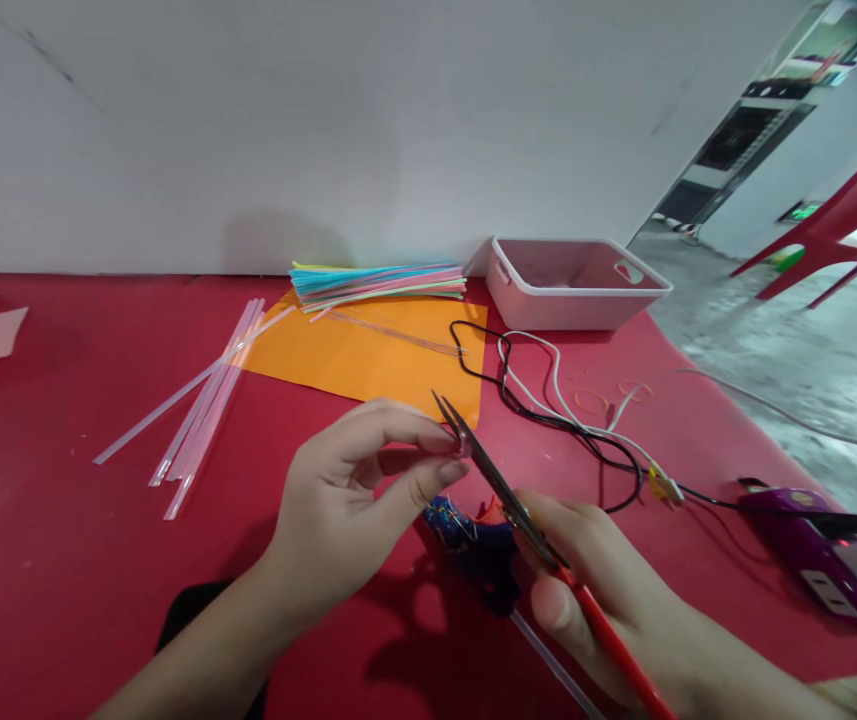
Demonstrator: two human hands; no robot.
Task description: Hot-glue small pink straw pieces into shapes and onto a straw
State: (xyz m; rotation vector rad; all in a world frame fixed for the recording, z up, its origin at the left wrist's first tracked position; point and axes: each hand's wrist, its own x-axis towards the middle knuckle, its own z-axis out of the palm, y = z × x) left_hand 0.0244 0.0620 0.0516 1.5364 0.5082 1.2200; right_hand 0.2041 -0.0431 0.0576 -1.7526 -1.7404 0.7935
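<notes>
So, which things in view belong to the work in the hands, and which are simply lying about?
In the job:
scissors, in the right hand
small pinkish piece, pinched in the left hand
probably pale strips, coloured bundle, dark blue bundle

Apparently just lying about:
pink box
black cable
purple socket block
red chair

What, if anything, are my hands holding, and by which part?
Your right hand holds scissors by the red handles. Your left hand pinches a small pinkish piece; it's too small to tell by which part.

Red table (68, 560) — orange sheet (368, 365), pink strips (214, 400), box (578, 310) atop.
</notes>
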